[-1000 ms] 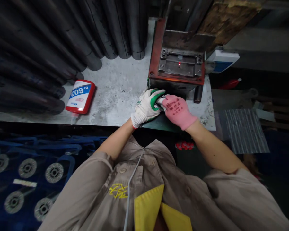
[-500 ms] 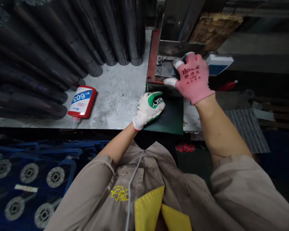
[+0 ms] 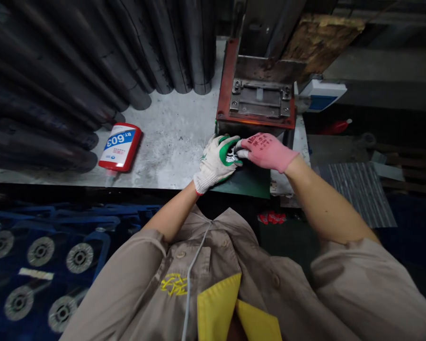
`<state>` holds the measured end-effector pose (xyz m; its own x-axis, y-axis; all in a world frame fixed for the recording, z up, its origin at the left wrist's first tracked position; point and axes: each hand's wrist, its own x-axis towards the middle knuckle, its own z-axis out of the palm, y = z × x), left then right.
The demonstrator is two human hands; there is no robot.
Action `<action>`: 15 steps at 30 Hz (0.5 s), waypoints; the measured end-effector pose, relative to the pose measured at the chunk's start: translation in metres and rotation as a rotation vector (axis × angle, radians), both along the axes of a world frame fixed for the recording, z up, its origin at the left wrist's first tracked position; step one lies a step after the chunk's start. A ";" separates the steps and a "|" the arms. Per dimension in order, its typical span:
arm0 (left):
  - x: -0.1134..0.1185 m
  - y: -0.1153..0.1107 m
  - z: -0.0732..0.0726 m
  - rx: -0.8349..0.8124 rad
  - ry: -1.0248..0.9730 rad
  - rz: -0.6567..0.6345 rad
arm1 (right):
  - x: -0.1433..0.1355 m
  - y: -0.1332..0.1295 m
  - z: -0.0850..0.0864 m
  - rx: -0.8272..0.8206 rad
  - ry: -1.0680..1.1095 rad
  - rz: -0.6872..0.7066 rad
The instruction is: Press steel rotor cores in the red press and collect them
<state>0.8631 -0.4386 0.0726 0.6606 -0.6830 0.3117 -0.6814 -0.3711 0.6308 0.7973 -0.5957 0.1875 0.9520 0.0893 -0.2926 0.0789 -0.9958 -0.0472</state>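
My left hand (image 3: 216, 160), in a white glove with a green palm, is curled round a round slotted metal core (image 3: 230, 154) above a dark green mat (image 3: 248, 182). Only the core's patterned end shows between thumb and fingers. My right hand (image 3: 268, 151), in a pink glove with pale fingertips, touches that end with its fingers drawn together; anything small between them is hidden. Just beyond both hands stands a metal fixture (image 3: 257, 102) with bolted clamps on a reddish base plate (image 3: 225, 97).
A red bottle (image 3: 119, 148) labelled BT-603 lies on the grey worktop (image 3: 166, 142). Several long dark cylinders (image 3: 163, 66) lie at the back left. Below left, a blue rack (image 3: 95, 255) holds slotted round cores. A white-and-blue box (image 3: 323, 94) sits right of the fixture.
My right hand has come away from the fixture, down and left, to the core in my left hand. The fixture's top now shows. My left hand has stayed nearly in place.
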 end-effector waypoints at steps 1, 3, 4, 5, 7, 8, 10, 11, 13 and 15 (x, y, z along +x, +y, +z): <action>0.000 0.000 -0.001 -0.010 0.010 0.025 | 0.001 0.000 0.010 0.007 -0.041 -0.010; -0.001 0.001 -0.002 -0.041 0.031 0.081 | 0.003 -0.002 0.033 0.008 -0.219 -0.116; -0.001 0.002 -0.002 -0.057 0.037 0.089 | 0.006 -0.003 0.042 -0.023 -0.313 -0.192; 0.000 0.004 -0.002 -0.069 0.040 0.080 | 0.009 -0.004 0.050 -0.082 -0.378 -0.271; 0.001 0.008 0.001 -0.082 0.044 0.033 | 0.018 -0.005 0.059 -0.230 -0.391 -0.366; 0.002 0.010 0.003 -0.085 0.046 0.000 | 0.021 -0.005 0.060 -0.284 -0.357 -0.367; 0.004 0.014 0.006 -0.093 0.038 -0.075 | 0.023 -0.005 0.059 -0.312 -0.302 -0.326; 0.004 0.014 0.008 -0.100 0.028 -0.102 | 0.021 -0.004 0.057 -0.290 -0.299 -0.313; 0.003 0.014 0.008 -0.106 0.006 -0.108 | 0.010 -0.001 0.049 -0.208 -0.306 -0.317; 0.001 0.011 0.005 -0.089 0.000 -0.056 | -0.003 0.003 0.036 -0.103 -0.314 -0.269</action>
<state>0.8640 -0.4279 0.0773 0.6222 -0.6882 0.3730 -0.6996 -0.2751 0.6595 0.7946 -0.5931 0.2232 0.9817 -0.1891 0.0205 -0.1898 -0.9811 0.0382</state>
